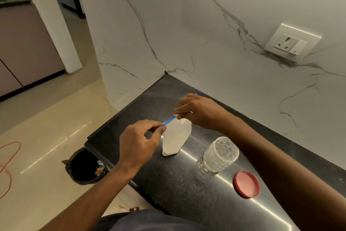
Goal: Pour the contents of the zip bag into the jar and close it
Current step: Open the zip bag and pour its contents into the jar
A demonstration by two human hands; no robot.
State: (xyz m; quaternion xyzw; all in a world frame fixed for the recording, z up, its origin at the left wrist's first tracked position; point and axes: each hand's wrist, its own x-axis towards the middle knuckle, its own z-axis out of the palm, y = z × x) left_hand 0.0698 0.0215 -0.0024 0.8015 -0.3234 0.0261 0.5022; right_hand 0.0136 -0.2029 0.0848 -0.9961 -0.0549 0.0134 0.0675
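Head view. We see the dark desk (168, 184) ending in a corner at left, above a bin (84, 167) on the floor; bare surface lies toward the near edge. Our left hand (139, 143) and right hand (199, 112) each pinch one end of the blue seal of the zip bag (177, 138), which stands on the desk holding what appears to be white powder. Just right, the clear jar (221, 154) stands open, seemingly empty; its red lid (247, 184) lies flat nearby.
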